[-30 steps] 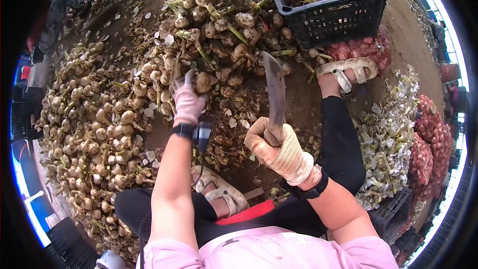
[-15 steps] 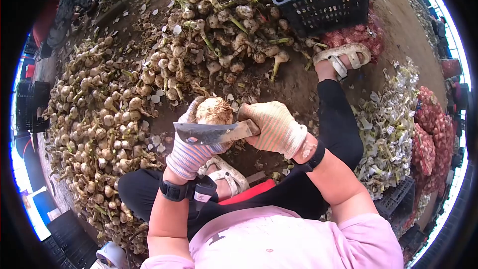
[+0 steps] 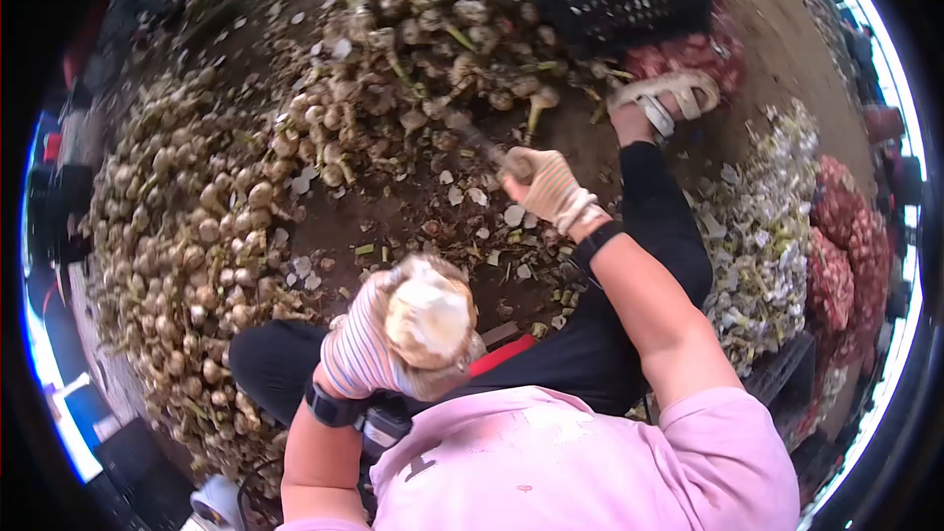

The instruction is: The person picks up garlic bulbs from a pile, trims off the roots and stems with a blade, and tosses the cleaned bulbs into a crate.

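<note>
My left hand [image 3: 362,339], in a striped knit glove, is wrapped round a large garlic bulb [image 3: 430,317] close to my lap. The bulb's pale, flat cut face is turned up toward me. Farther forward and to the right, my gloved right hand [image 3: 553,189] is closed round the handle of a knife [image 3: 518,169]. Its blade points away toward the garlic pile and is smeared by motion. Knife and bulb are well apart. Beyond the blade lies a heap of garlic with stems [image 3: 413,88].
Loose bulbs [image 3: 187,265] spread along the left. A black crate [image 3: 629,5] stands at the top beside a red net sack [image 3: 688,57]. White peelings [image 3: 757,246] are heaped at right, near filled red net bags [image 3: 841,265]. My sandalled foot [image 3: 669,103] is by the crate.
The knife has moved off the bulb, up and to the right, with my right hand. My left hand has come down nearer my body, and a white cut face now shows on the bulb.
</note>
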`<action>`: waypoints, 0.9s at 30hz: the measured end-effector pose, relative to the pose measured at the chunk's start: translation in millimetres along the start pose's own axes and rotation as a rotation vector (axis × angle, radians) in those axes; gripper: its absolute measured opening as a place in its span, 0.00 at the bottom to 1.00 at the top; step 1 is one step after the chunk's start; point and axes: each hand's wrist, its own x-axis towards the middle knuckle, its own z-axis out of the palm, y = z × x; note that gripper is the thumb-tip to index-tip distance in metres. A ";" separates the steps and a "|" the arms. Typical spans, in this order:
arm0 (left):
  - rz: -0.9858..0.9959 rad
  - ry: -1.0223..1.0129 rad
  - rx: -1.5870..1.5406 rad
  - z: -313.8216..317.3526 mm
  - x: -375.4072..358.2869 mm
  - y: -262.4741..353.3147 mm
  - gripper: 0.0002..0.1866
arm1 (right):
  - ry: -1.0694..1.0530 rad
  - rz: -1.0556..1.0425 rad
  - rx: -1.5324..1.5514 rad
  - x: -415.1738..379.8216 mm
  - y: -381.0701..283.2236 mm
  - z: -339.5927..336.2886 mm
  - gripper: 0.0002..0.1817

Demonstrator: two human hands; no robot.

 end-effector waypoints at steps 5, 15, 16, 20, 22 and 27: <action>0.575 0.220 0.272 -23.7 10.3 17.3 0.32 | -0.146 0.234 0.485 -4.7 -62.3 1.0 0.03; 0.714 -0.154 -0.634 12.5 51.7 3.6 0.17 | -0.255 0.113 0.504 -20.2 -104.9 20.2 0.03; 0.734 -0.225 -0.682 16.9 58.1 -0.2 0.18 | -0.233 0.172 0.480 -22.0 -96.1 26.8 0.04; 1.057 0.238 -0.263 -1.5 26.5 17.0 0.27 | -0.344 0.396 0.541 -28.0 -24.8 58.4 0.05; 1.256 0.015 -0.352 -82.3 -42.1 57.4 0.31 | -0.273 0.422 0.708 -25.5 -54.2 32.9 0.05; 1.534 -0.008 -0.591 -97.9 -59.2 92.8 0.44 | -0.045 0.425 0.967 -9.2 -82.3 4.7 0.06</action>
